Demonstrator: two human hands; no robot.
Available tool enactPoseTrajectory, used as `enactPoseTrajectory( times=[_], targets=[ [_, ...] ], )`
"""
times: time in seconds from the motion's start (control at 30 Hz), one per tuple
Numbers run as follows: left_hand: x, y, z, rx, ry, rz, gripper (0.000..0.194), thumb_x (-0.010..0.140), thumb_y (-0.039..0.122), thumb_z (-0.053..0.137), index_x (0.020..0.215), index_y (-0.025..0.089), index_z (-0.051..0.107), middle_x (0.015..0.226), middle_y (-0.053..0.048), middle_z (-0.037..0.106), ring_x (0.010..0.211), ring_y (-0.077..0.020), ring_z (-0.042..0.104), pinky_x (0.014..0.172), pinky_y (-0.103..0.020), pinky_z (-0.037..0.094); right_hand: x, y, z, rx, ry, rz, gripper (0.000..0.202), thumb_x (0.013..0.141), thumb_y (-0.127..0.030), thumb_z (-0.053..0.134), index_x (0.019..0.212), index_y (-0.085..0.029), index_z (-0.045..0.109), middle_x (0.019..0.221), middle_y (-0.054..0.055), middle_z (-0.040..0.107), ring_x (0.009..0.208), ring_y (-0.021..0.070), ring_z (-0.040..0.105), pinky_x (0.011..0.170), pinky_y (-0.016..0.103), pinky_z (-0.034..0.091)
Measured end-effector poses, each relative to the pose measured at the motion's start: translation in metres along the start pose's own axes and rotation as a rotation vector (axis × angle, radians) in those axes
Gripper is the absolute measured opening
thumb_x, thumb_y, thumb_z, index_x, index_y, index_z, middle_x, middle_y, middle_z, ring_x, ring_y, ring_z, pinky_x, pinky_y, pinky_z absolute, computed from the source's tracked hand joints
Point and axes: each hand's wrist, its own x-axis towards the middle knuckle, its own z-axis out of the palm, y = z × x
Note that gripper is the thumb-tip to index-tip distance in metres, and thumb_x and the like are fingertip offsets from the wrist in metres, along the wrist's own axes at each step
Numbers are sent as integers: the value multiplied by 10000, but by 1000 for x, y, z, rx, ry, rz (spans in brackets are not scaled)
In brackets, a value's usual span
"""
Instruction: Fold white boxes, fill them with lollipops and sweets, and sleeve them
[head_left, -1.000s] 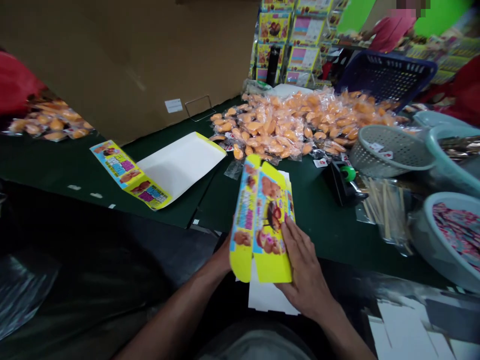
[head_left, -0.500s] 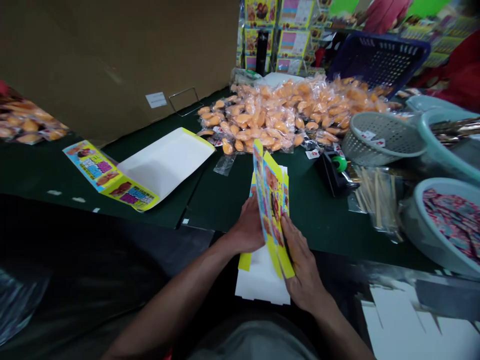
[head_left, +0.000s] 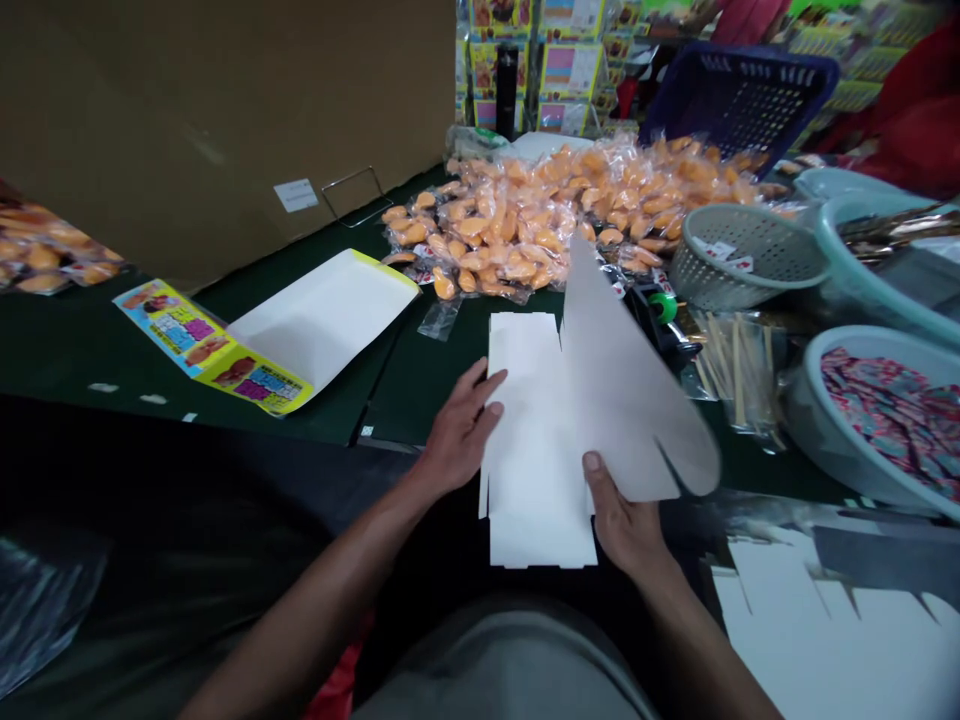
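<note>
Where our left hand (head_left: pixel 461 425) meets the carton (head_left: pixel 532 430): fingers loosely parted, tips resting on its left side.
Right hand (head_left: pixel 626 525): pinching the tilted right panel (head_left: pixel 630 400), thumb on the inner face (we cannot see the fingers behind).
Carton: white inside facing us, near end jutting past the edge of the green table (head_left: pixel 420 385).

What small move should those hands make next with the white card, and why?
I'd probably press the left hand gently onto the left edge of the white card to steady it. That hand already lies at that edge, while the right hand holds the wide flap splayed out rightward, which might tug the card askew.
</note>
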Motion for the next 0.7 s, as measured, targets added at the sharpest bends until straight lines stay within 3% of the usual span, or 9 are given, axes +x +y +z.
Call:
enactPoseTrajectory(
  times=[0.07,0.1,0.17,0.23,0.3,0.33,0.43,0.57,0.7],
  targets=[
    [-19,-2,-17,42,128,9,422,1104,272,443,1495,262,600,1434,-114,577,1301,-228,600,1123,-430,500,-1,2,-3,4,65,80,743,996,-554,690,1583,-132,519,1544,178,574,1499,341,486,1305,549,329],
    [-30,-2,-26,83,132,29,456,1087,203,426,1508,277,587,1310,-94,605,1163,-194,636,1038,-390,534,0,3,-4,4,78,94,773,984,-565,703,1588,-122,510,1541,185,574,1502,344,481,1309,552,318],
    [-51,0,-39,172,-11,64,613,1028,96,422,1597,318,480,1188,-66,590,966,-154,621,880,-322,547,2,1,-4,10,98,100,787,976,-574,709,1586,-120,507,1541,190,572,1498,344,483,1311,558,306],
    [-69,3,-47,233,-253,83,736,994,64,450,1662,358,357,1187,-57,578,919,-147,603,814,-292,532,5,-2,-3,17,124,106,787,974,-591,703,1574,-118,518,1549,188,564,1500,344,479,1313,566,293],
    [-79,7,-47,227,-402,96,701,1010,88,489,1646,361,383,1160,-48,579,924,-147,608,801,-277,525,7,-6,-1,21,148,136,792,965,-623,698,1552,-113,544,1553,188,559,1503,351,473,1315,576,283],
    [-82,7,-46,203,-406,105,621,1027,107,501,1601,339,457,1125,-43,582,922,-144,612,799,-269,522,9,-8,0,24,159,149,797,960,-640,695,1540,-111,557,1552,191,559,1505,358,470,1317,579,278],
    [-80,4,-37,118,-255,118,343,1063,159,522,1372,244,644,1051,-37,592,905,-133,623,791,-251,509,13,-13,0,28,142,159,813,951,-667,689,1532,-111,569,1557,195,551,1540,380,417,1324,585,263],
    [-67,-3,-22,150,-67,78,255,1069,237,579,1316,214,638,1077,-49,645,947,-160,652,823,-279,514,19,-17,-8,-4,112,148,802,952,-691,667,1514,-125,593,1562,187,548,1595,388,313,1322,586,279],
    [-56,-1,-9,305,12,49,204,1055,316,635,1216,192,656,990,-33,667,867,-166,649,777,-288,482,20,-10,-35,6,-8,224,644,932,-668,696,1311,-151,748,1322,153,724,1411,375,573,1222,542,447]
  ],
)
